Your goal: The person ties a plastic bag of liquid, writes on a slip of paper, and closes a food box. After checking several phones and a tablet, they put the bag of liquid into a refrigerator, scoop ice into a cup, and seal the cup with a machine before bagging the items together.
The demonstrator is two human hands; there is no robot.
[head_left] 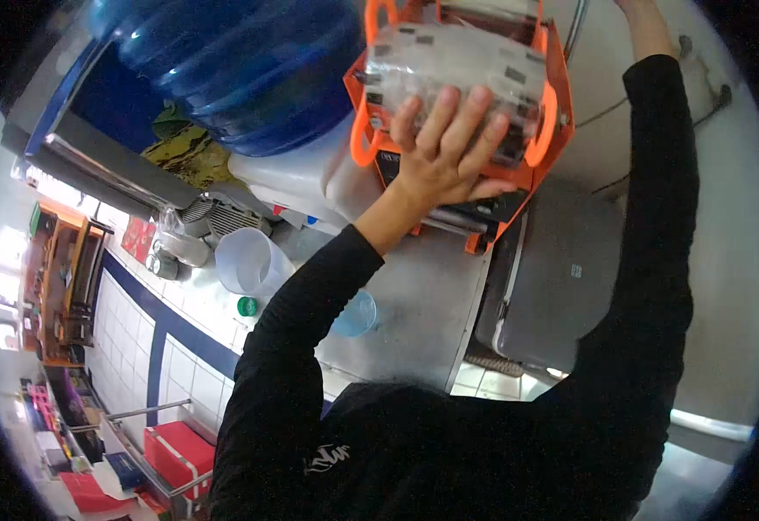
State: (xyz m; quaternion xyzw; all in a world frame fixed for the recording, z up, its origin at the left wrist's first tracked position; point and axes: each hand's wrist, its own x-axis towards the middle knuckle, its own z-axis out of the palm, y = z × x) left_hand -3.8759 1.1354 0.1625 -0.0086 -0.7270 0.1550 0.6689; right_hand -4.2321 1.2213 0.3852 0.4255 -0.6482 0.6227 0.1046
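Note:
My left hand (444, 152) lies with its fingers spread on a roll of clear printed plastic film (457, 61). The roll sits in an orange-framed machine (560, 113) that looks like a cup sealer, with orange rings at the roll's ends. At the top edge my right hand (629, 4) is almost wholly cut off beyond the wrist, so its fingers are hidden. Beneath my left forearm a light blue plastic cup (356, 314) rests on the metal tabletop (414, 304).
A big blue water bottle (249, 69) stands left of the machine. Near it are a translucent pitcher (245, 260) and a green cap (247, 306). A dark grey case-like object (561, 269) is beside the tabletop. A red box (175, 451) sits lower left.

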